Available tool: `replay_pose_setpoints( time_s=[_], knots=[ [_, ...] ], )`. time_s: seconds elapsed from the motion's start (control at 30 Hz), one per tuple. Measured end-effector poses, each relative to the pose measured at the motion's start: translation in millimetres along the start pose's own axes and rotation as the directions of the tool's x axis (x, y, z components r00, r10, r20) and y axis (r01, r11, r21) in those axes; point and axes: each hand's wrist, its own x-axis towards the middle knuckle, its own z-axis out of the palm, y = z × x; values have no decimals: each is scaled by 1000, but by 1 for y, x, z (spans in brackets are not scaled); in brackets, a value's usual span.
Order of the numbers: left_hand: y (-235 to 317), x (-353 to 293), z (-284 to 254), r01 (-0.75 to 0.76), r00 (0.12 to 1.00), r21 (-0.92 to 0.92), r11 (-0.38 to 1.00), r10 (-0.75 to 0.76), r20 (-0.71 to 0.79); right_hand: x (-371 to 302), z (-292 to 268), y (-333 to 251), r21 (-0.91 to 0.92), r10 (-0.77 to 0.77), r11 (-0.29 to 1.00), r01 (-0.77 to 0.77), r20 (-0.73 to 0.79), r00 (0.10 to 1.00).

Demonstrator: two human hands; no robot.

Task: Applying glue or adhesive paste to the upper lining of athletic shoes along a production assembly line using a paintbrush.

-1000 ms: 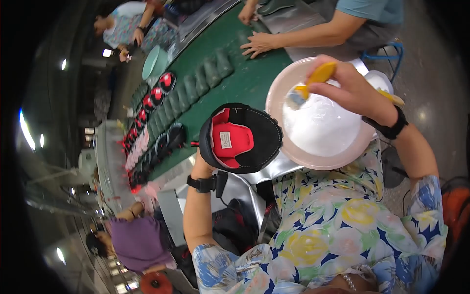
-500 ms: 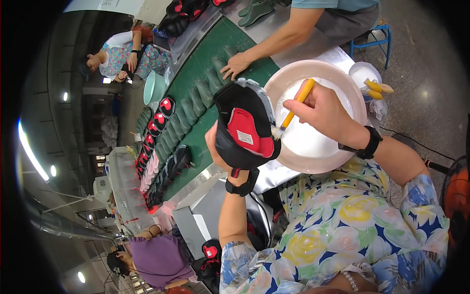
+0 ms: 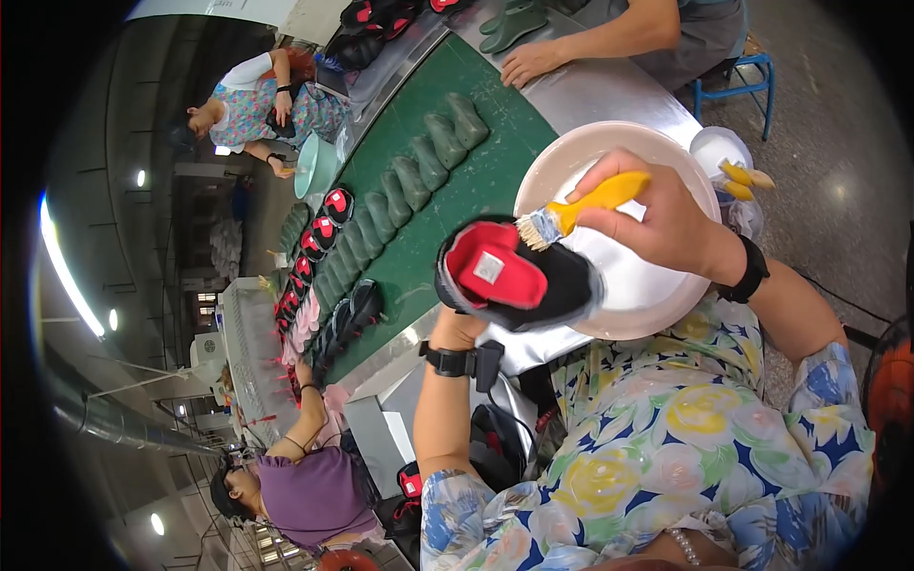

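My left hand [image 3: 460, 326] is closed on a black shoe upper [image 3: 568, 290], mostly from below. The upper's red inside patch [image 3: 471, 255] with a white label faces up; its right end is blurred by motion. My right hand [image 3: 657, 214] grips a yellow-handled paintbrush [image 3: 602, 198]. The brush's pale, wet-looking bristles touch or hover just over the upper's far edge; I cannot tell which. Under the brush and right hand stands a pale pink basin [image 3: 545, 164] of white liquid [image 3: 638, 285], partly covered by the upper.
A green conveyor belt [image 3: 509, 143] carries a row of dark green shoe lasts [image 3: 407, 181] and black-red uppers [image 3: 324, 231]. A co-worker's hand [image 3: 529, 63] rests beyond it. Right of the basin stands a white tub [image 3: 716, 145] with yellow-handled brushes [image 3: 747, 175]. Two co-workers are at left.
The upper has turned and tilted in my left hand. My right hand has swung the brush flatter, to the upper's far edge. The far co-worker's hand has left the lasts.
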Motion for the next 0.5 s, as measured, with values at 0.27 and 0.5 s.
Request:
replay_pose_setpoints(
  time_s=[0.27, 0.5],
  knots=[
    [-51, 4, 33, -54, 996, 267, 962, 34, 80, 12, 26, -1, -80, -403, 891, 447, 316, 859],
    [-28, -11, 0, 136, 990, -159, 978, -128, 62, 17, 1, 16, -220, -15, 973, 67, 232, 973]
  ],
)
